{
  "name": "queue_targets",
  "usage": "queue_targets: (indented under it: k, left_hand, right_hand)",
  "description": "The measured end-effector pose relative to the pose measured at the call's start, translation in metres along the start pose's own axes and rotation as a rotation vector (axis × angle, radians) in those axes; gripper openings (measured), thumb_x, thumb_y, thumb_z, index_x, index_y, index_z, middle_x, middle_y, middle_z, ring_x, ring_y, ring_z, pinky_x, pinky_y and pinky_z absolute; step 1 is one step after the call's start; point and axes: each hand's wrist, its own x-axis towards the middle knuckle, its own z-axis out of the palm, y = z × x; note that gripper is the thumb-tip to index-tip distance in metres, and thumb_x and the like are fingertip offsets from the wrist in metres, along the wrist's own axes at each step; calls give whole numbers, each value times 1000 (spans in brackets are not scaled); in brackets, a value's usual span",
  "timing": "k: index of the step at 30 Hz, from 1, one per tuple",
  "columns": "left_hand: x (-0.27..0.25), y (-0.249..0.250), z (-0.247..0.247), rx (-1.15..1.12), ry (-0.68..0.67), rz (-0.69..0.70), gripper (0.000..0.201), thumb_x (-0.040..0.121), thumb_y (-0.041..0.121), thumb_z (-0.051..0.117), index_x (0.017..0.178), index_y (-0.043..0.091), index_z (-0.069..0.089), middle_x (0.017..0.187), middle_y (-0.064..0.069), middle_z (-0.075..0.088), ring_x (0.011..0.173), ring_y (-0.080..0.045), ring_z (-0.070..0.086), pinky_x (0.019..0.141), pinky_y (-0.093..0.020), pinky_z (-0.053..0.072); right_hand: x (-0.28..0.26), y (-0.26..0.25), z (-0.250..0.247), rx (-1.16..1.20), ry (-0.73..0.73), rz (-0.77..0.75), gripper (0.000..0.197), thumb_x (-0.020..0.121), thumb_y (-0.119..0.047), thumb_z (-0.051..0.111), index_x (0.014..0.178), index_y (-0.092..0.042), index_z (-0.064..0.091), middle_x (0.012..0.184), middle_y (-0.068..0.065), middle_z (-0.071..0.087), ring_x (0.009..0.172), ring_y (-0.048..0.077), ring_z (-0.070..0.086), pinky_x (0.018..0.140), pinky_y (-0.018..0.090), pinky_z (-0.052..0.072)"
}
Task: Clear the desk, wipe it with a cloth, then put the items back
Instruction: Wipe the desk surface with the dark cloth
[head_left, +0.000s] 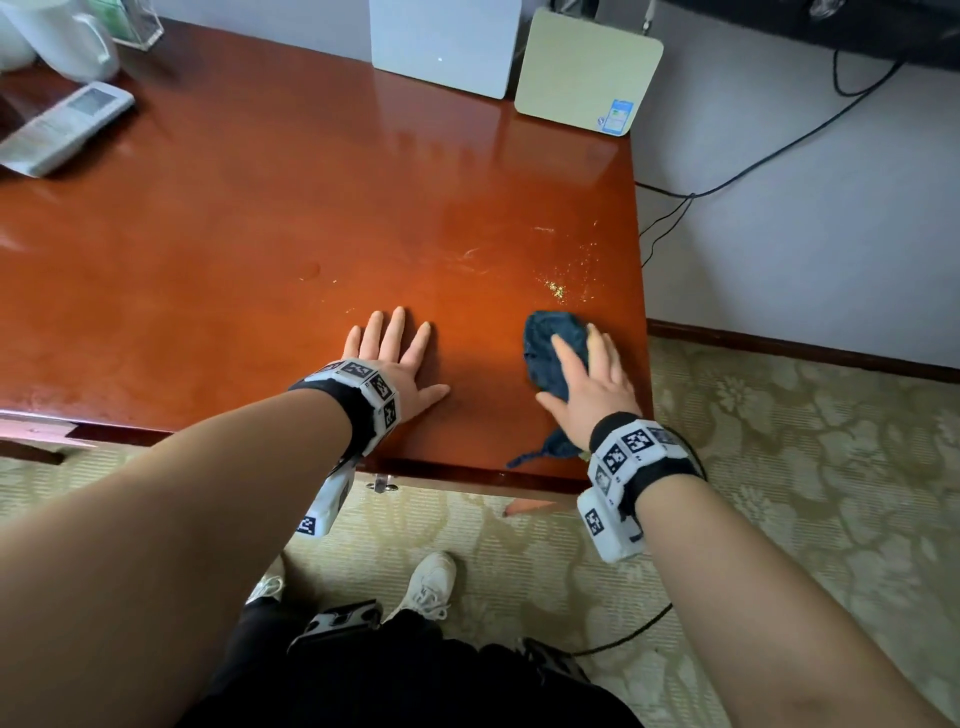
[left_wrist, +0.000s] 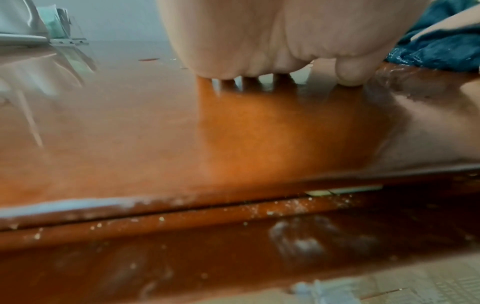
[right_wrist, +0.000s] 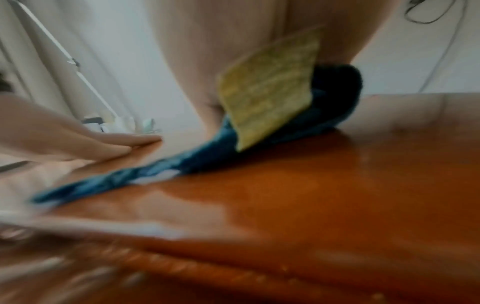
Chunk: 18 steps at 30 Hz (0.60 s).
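A dark blue cloth (head_left: 550, 348) lies bunched on the glossy red-brown desk (head_left: 260, 218) near its front right corner. My right hand (head_left: 592, 374) lies flat on the cloth with straight fingers, pressing it down. In the right wrist view the blue cloth (right_wrist: 197, 160) shows a yellow tag (right_wrist: 270, 102) under my palm, blurred. My left hand (head_left: 395, 348) rests flat and spread on the bare desk, to the left of the cloth. The left wrist view shows the left hand (left_wrist: 275, 41) on the desk and the cloth (left_wrist: 441, 47) at right. Yellowish crumbs (head_left: 558, 288) lie just beyond the cloth.
A white remote (head_left: 62, 127) and a white kettle (head_left: 62, 36) sit at the desk's back left. A white box (head_left: 441, 47) and a beige device (head_left: 587, 73) stand at the back edge. Cables (head_left: 753, 166) hang by the wall on the right. Patterned carpet (head_left: 805, 467) lies below.
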Motion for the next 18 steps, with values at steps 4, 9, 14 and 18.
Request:
queue_targets:
  k: [4, 9, 14, 18]
  left_hand:
    - [1, -7, 1, 9, -21, 35, 81, 89, 68, 23, 147, 32, -19, 154, -1, -29, 144, -25, -23, 119, -42, -10]
    - [5, -8, 3, 21, -23, 48, 81, 88, 69, 20, 146, 30, -22, 154, -2, -31, 143, -25, -25, 119, -44, -11]
    - [6, -9, 4, 15, -21, 58, 81, 89, 68, 21, 147, 29, -21, 154, -2, -30, 143, -25, -25, 119, -44, -11]
    - [6, -14, 3, -10, -21, 86, 87, 88, 68, 27, 148, 26, -19, 155, -2, -29, 144, -24, -23, 119, -42, -10]
  right_hand:
    - [22, 18, -17, 116, -5, 207, 63, 98, -45, 31, 150, -27, 0, 158, 8, -10, 146, 24, -11, 118, 41, 9]
    - [62, 1, -25, 196, 27, 237, 62, 99, -44, 28, 151, -21, 2, 158, 12, -7, 147, 26, -8, 119, 39, 8]
    - [66, -47, -17, 82, 3, -70, 57, 98, -35, 37, 149, -27, 14, 158, 7, -4, 146, 27, -1, 118, 37, 9]
    - [52, -41, -22, 10, -50, -292, 49, 91, -17, 47, 138, -28, 38, 156, 4, 13, 142, 29, 17, 115, 38, 19]
